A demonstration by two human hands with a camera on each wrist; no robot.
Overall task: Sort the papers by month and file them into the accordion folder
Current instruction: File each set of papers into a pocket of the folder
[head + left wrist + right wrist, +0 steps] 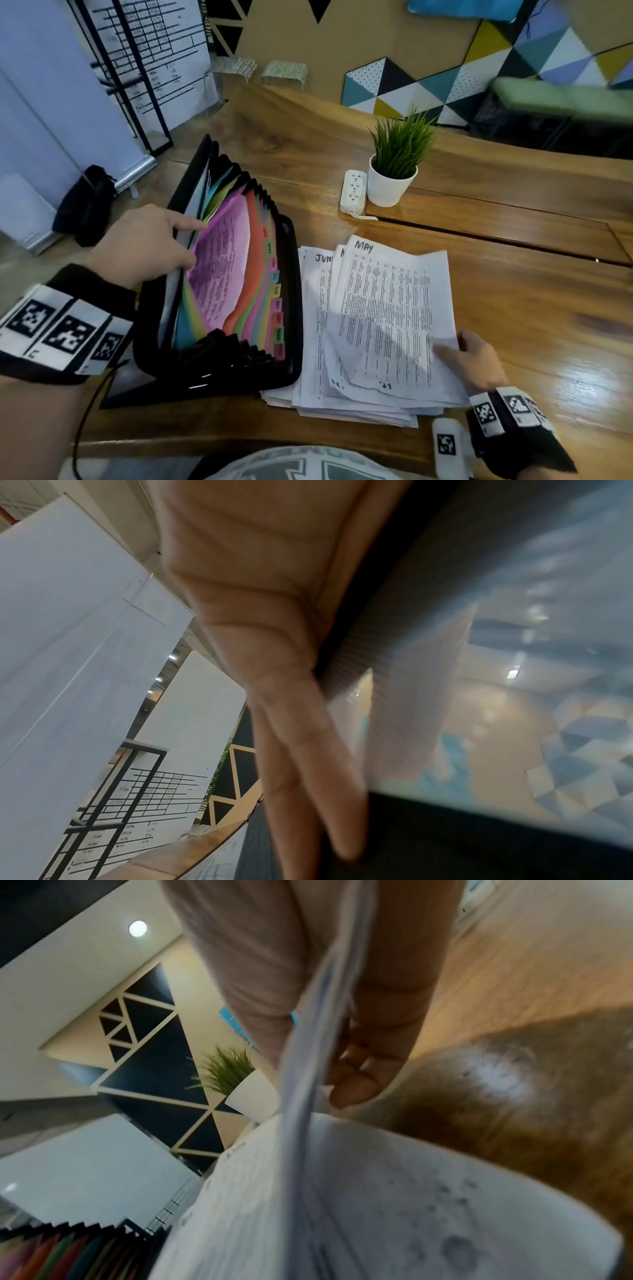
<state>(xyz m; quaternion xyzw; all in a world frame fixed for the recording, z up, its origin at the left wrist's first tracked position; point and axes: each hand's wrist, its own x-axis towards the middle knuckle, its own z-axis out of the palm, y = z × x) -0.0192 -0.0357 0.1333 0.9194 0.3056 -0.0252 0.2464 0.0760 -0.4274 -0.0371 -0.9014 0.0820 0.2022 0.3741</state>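
A black accordion folder (pixel 291 308) lies open on the wooden table, its coloured dividers fanned and month tabs (pixel 274 291) along the right edge. My left hand (pixel 150 240) holds the left pockets apart, fingers reaching into the folder beside a pink divider (pixel 219 267). In the left wrist view the fingers (pixel 301 750) lie against a dark pocket wall (pixel 411 642). Right of the folder lies a pile of printed papers (pixel 318 325), one marked JUN. My right hand (pixel 469 356) pinches the lower right corner of the top sheets marked MAY (pixel 394 301), lifting them; the sheets' edge (pixel 308 1069) runs between thumb and fingers.
A white pot with a green plant (pixel 394 171) and a white power strip (pixel 353 190) stand behind the papers. The table (pixel 531 308) is bare wood to the right. A black bag (pixel 89 205) sits on the floor left of the table, by white panels.
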